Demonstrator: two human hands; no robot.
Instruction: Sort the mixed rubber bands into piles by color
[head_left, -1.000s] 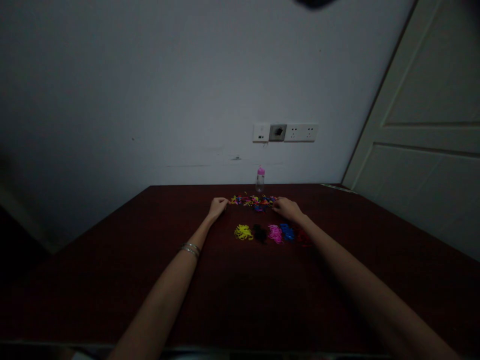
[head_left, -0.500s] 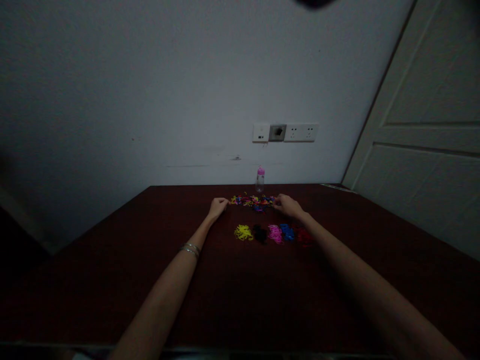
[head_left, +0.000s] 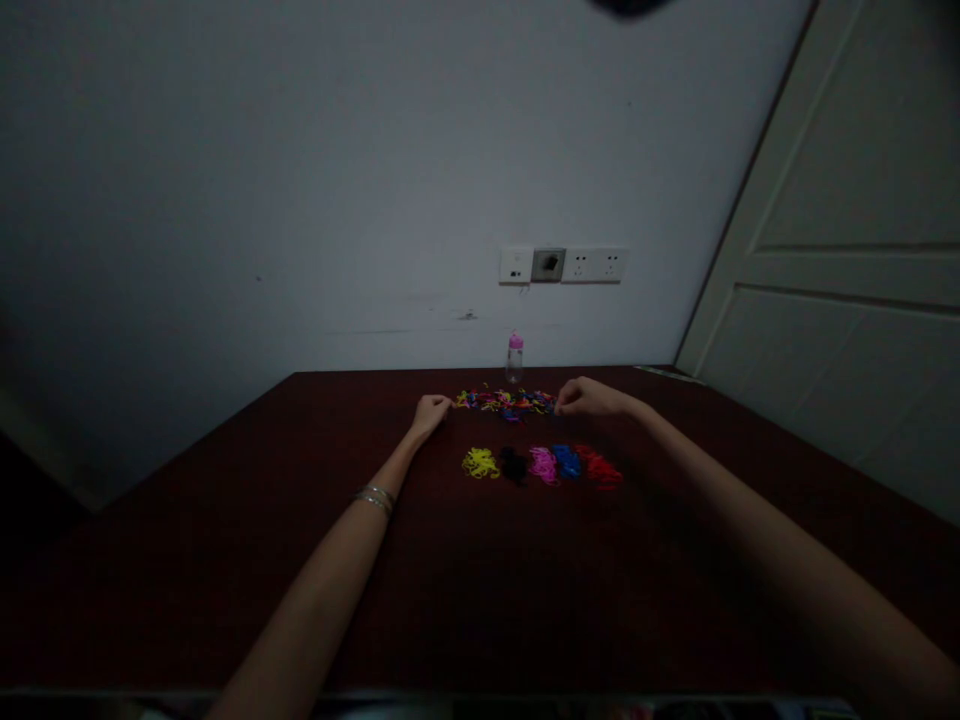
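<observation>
Small bands of mixed colours lie in a long loose pile [head_left: 504,402] toward the back of the dark red table. My left hand [head_left: 433,412] is closed at the pile's left end; what its fingers pinch, if anything, is too small to name. At the right end my right hand [head_left: 581,397] has its fingers pressed together, and their contents cannot be made out. Nearer to me is a row of single-colour piles: yellow [head_left: 480,463], black [head_left: 514,466], pink [head_left: 544,465], blue [head_left: 567,461] and red [head_left: 600,468].
A clear bottle with a pink top [head_left: 514,360] stands behind the mixed pile, near the wall. Sockets [head_left: 592,265] are set in the wall above. A panelled door [head_left: 832,270] is at the right. The table's front edge [head_left: 450,695] shows at the bottom.
My right hand and forearm have moved slightly right, uncovering the red pile. My left hand stays by the left end of the mixed pile. The whole view has shifted a little.
</observation>
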